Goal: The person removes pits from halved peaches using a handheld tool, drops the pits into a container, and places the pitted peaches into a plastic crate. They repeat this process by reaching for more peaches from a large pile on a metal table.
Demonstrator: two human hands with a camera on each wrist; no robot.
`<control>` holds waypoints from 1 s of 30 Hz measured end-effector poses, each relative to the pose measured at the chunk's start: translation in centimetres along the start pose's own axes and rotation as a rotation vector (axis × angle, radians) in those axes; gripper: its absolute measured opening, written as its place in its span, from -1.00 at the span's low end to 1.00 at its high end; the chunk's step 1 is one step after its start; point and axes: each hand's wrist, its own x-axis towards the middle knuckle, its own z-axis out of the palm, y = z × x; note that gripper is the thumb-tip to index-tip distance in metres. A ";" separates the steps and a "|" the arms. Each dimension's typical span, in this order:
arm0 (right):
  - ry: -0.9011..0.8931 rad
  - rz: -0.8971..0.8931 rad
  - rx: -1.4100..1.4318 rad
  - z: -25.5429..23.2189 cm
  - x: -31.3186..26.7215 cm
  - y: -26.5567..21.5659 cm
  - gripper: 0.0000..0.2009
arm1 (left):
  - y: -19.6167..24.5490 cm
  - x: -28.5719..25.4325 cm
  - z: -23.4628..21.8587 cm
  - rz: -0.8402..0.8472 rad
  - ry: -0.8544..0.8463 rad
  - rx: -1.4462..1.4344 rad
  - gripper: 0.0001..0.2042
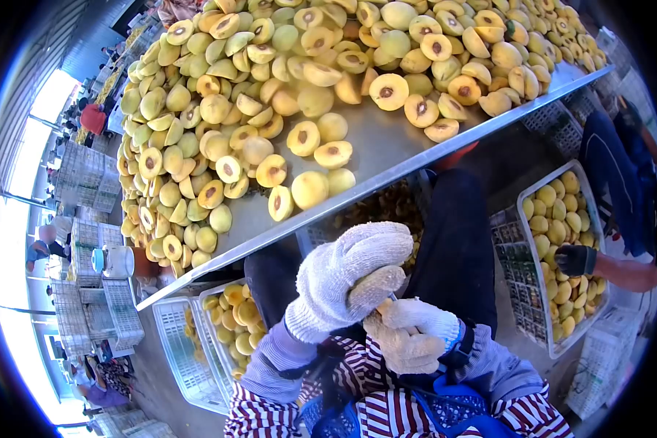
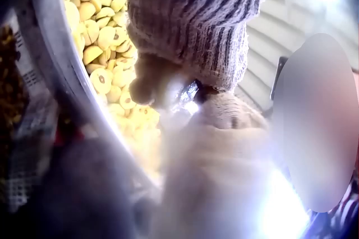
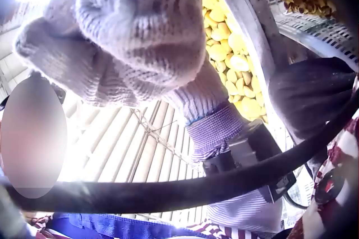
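Observation:
Both hands wear knitted white gloves with worn, tan fingers and meet above the lap, close in front of the metal table. The left hand (image 1: pixel 350 274) is higher, its fingers bent down toward the right. Below and beside it, the right hand (image 1: pixel 414 336) has its fingers curled in, knuckles against the left hand's fingertips. A small shiny metal piece (image 2: pixel 189 94) shows at the right hand's fingers in the left wrist view; the rest of it is hidden by the gloves. I cannot tell what the left hand holds. Halved yellow peaches (image 1: pixel 310 190) lie nearest, on the table.
The metal table (image 1: pixel 387 157) carries a large heap of peach halves, many with pits. Crates of fruit stand at left (image 1: pixel 190 350) and right (image 1: pixel 562 255). Another person's dark-gloved hand (image 1: pixel 575 260) is at the right crate. Scraps fill a basket (image 3: pixel 305 26) under the table edge.

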 end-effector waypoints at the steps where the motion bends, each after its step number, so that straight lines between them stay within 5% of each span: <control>1: -0.058 0.018 0.025 -1.0 0.0 0.1 -0.60 | -0.3 -0.1 0.1 -0.006 0.025 -0.079 -0.71; 3: -0.145 0.033 0.081 -2.0 0.2 0.4 -0.61 | -0.5 -0.6 0.5 -0.023 0.064 -0.237 -0.70; 5: -0.165 0.019 0.137 -0.5 0.8 0.4 -0.62 | 0.8 -1.4 1.7 -0.315 0.157 -0.605 -0.63; 8: -0.107 0.021 0.221 1.4 1.0 0.2 -0.65 | 1.7 -1.2 2.4 -0.471 0.220 -0.832 -0.48; 10: 0.322 -0.024 -0.157 2.0 0.5 0.6 -0.69 | 1.8 -1.3 3.3 -0.650 0.356 -1.496 -0.50; 11: 0.359 -0.051 -0.326 0.8 0.1 0.8 -0.72 | 1.9 -1.4 3.6 -0.733 0.423 -1.829 -0.51; 13: 0.458 -0.086 -0.671 -1.3 -0.7 1.2 -0.77 | 2.0 -1.4 3.7 -0.919 0.523 -1.514 -0.48; 14: 0.346 -0.024 -0.377 -1.9 -1.0 0.4 -0.78 | 2.1 -1.6 3.2 -0.871 0.538 -1.330 -0.47; 17: 0.467 0.087 -0.430 4.0 0.7 -1.8 -0.70 | 1.1 -5.0 -0.1 -0.752 0.702 -0.824 -0.44; 19: 0.638 -0.276 -0.651 2.8 1.6 -0.6 -0.70 | -0.1 -9.5 -3.4 -0.701 0.912 -0.421 -0.53; 20: 0.543 -0.114 -0.673 3.7 1.3 -1.9 -0.71 | -0.1 -11.5 -5.6 -0.913 0.888 -0.041 -0.63; 21: 0.629 -0.049 -0.689 4.1 1.8 -2.3 -0.71 | -1.9 -14.8 -7.9 -0.853 0.591 0.599 -0.73; 23: 0.808 0.096 -0.723 4.5 3.0 -2.6 -0.71 | -3.2 -17.0 -9.9 -0.440 0.144 1.287 -0.78; 26: 0.886 0.240 -0.852 3.9 4.3 -2.2 -0.65 | -4.9 -10.1 -8.5 -0.754 0.469 0.510 -0.73; 28: 0.874 0.248 -0.914 4.4 4.5 -2.3 -0.64 | -9.0 -6.2 -7.8 -0.903 0.297 0.771 -0.44; 29: 0.879 0.241 -0.917 4.3 4.4 -2.4 -0.65 | -7.8 -1.7 -8.1 -1.132 0.095 0.662 -0.28; 30: 0.886 0.231 -0.917 4.1 4.2 -2.4 -0.65 | -11.5 -1.6 -7.6 -1.169 0.047 0.645 -0.27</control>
